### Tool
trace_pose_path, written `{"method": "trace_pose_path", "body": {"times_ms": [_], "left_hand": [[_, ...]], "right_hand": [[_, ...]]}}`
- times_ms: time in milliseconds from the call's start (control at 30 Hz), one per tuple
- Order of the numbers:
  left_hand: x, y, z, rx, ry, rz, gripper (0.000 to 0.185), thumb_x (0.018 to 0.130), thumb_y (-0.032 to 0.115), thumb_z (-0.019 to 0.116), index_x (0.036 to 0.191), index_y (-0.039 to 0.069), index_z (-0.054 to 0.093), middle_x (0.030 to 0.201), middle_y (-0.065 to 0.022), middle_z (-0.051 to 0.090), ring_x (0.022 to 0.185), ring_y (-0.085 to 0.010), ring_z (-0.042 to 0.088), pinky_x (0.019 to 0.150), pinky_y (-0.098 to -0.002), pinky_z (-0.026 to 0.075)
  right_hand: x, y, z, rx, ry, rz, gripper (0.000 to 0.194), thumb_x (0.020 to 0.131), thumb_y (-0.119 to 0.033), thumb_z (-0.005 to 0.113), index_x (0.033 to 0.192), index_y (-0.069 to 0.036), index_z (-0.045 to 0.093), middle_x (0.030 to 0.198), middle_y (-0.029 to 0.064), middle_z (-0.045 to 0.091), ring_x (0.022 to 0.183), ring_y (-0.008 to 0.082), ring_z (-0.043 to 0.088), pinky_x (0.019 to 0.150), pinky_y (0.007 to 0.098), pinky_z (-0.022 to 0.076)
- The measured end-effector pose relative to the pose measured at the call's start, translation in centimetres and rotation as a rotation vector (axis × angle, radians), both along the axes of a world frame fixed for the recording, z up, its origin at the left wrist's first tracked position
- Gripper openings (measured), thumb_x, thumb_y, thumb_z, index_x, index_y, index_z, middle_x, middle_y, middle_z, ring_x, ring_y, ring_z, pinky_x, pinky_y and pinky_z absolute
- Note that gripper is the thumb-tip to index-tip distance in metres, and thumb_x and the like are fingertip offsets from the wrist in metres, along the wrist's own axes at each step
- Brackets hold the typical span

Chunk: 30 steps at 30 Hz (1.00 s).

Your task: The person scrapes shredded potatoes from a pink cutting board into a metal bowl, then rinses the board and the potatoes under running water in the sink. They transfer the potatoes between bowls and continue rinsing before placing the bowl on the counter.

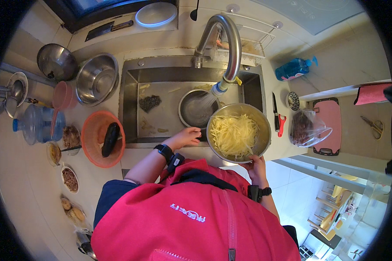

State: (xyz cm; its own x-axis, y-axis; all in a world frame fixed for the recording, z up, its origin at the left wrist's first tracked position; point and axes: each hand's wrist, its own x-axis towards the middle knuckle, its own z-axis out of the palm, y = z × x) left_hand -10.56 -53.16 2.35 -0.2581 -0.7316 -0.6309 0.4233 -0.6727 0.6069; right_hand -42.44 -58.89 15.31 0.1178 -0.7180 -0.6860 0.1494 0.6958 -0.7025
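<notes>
My right hand (257, 170) grips the near rim of a stainless steel bowl (266, 130), which is tilted at the sink's front right. Pale yellow shredded strips (234, 134), possibly potato, fill much of it. Behind it, a metal basin (196, 112) sits in the stainless steel sink (163, 130). Water runs into this basin from the curved faucet (236, 49). My left hand (187, 137) is over the sink's front edge, close to the basin's near rim, with its fingers slightly apart and nothing visible in them. Whether it touches the rim I cannot tell.
On the left stand an orange plastic basket (93, 158) with a dark eggplant-like vegetable (110, 140), a metal basin (98, 80) and a water jug (40, 124). A knife (275, 112), red peeler (281, 125) and plastic bag (308, 127) lie right. A dark scrubber (150, 103) rests in the sink.
</notes>
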Motion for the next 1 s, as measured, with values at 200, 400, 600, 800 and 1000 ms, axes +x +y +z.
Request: {"method": "trace_pose_path", "body": {"times_ms": [200, 400, 600, 800, 1000], "left_hand": [[-0.8, -1.9, 5.3, 0.015, 0.274, 0.021, 0.062, 0.092, 0.013, 0.056, 0.142, 0.009, 0.020, 0.124, -0.0147, 0.050, 0.101, -0.0295, 0.061, 0.087, -0.0421, 0.053], [-0.9, -1.7, 4.7, -0.159, 0.030, 0.049, 0.061, 0.082, -0.008, 0.050, 0.136, 0.010, 0.029, 0.118, -0.0141, 0.053, 0.090, -0.0273, 0.065, 0.073, -0.0439, 0.059], [1.7, -0.9, 4.1, 0.029, 0.182, 0.160, 0.058, 0.079, -0.010, 0.047, 0.132, 0.007, 0.033, 0.115, -0.0123, 0.056, 0.093, -0.0261, 0.064, 0.073, -0.0405, 0.059], [3.2, -0.3, -0.1, 0.075, 0.247, 0.174, 0.054, 0.084, -0.005, 0.047, 0.134, 0.006, 0.032, 0.115, -0.0128, 0.058, 0.090, -0.0274, 0.065, 0.071, -0.0371, 0.059], [4.9, -0.8, -0.7, -0.347, -0.214, 0.012, 0.051, 0.091, 0.005, 0.042, 0.140, 0.007, 0.026, 0.114, -0.0146, 0.059, 0.084, -0.0301, 0.067, 0.068, -0.0386, 0.059]], "right_hand": [[1.1, -1.0, 0.3, 0.024, -0.016, 0.079, 0.048, 0.083, 0.000, 0.046, 0.129, 0.001, 0.033, 0.113, 0.0240, 0.055, 0.087, 0.0370, 0.065, 0.066, 0.0431, 0.0617], [1.2, -2.2, 0.5, 0.184, -0.122, 0.304, 0.065, 0.090, -0.016, 0.057, 0.141, -0.007, 0.018, 0.126, 0.0239, 0.049, 0.098, 0.0396, 0.061, 0.068, 0.0452, 0.0593], [2.9, -5.9, 3.0, -1.018, 0.497, 0.855, 0.104, 0.066, -0.020, 0.082, 0.148, -0.013, 0.018, 0.150, 0.0216, 0.021, 0.138, 0.0360, 0.025, 0.111, 0.0419, 0.0249], [6.3, -9.2, 1.9, -1.220, 0.510, 1.222, 0.037, 0.063, -0.034, 0.081, 0.077, -0.004, 0.066, 0.093, 0.0156, 0.064, 0.106, 0.0366, 0.053, 0.090, 0.0445, 0.0439], [9.8, -10.9, 1.6, -1.268, 0.669, 1.187, 0.037, 0.070, -0.036, 0.077, 0.077, -0.002, 0.062, 0.074, 0.0141, 0.057, 0.077, 0.0337, 0.054, 0.067, 0.0394, 0.0454]]}}
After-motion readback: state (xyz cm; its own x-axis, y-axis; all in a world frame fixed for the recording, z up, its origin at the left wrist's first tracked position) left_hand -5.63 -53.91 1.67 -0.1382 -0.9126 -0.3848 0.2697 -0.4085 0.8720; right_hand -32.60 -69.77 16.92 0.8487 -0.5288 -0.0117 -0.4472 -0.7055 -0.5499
